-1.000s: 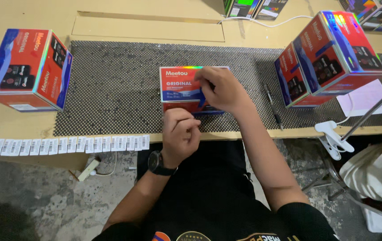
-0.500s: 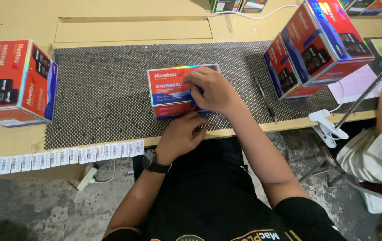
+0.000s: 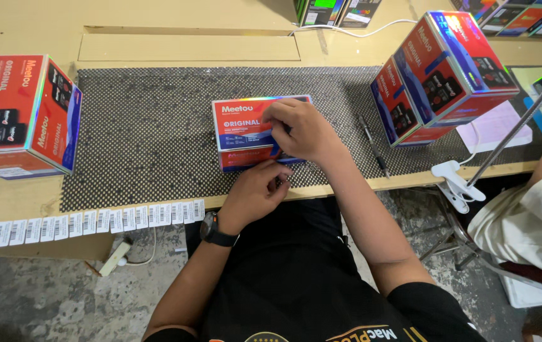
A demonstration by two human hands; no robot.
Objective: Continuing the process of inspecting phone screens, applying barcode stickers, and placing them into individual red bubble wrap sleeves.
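Far to the left of the hands, a big red and blue box (image 3: 23,114) sits on the tan table (image 3: 5,31), half off the edge of the black bumpy mat (image 3: 150,126). Below it, a long strip of small white barcode stickers (image 3: 87,221) hangs along the front edge of the table, left of the left hand and a little lower. The left hand (image 3: 255,193) has a black watch (image 3: 215,231) on its wrist, and its curled fingers (image 3: 277,174) press up against the near side of a small red and blue box (image 3: 242,130). This small box lies flat on the mat, right in front of the person. The fingers are bunched close together (whether they pinch something tiny, like a sticker, I cannot tell). Just above, the right hand (image 3: 299,130) lies over the right end of the same small box, with its fingers bent down and closed on the top and edge of it. A little to the right of that hand, a thin dark pen (image 3: 373,144) lies on the mat. Farther right stands a stack of big red and blue boxes (image 3: 438,76), tilted a bit. Past it, a white clamp (image 3: 453,183) grips the table edge, and another person's light sleeve (image 3: 530,215) shows at the far right.
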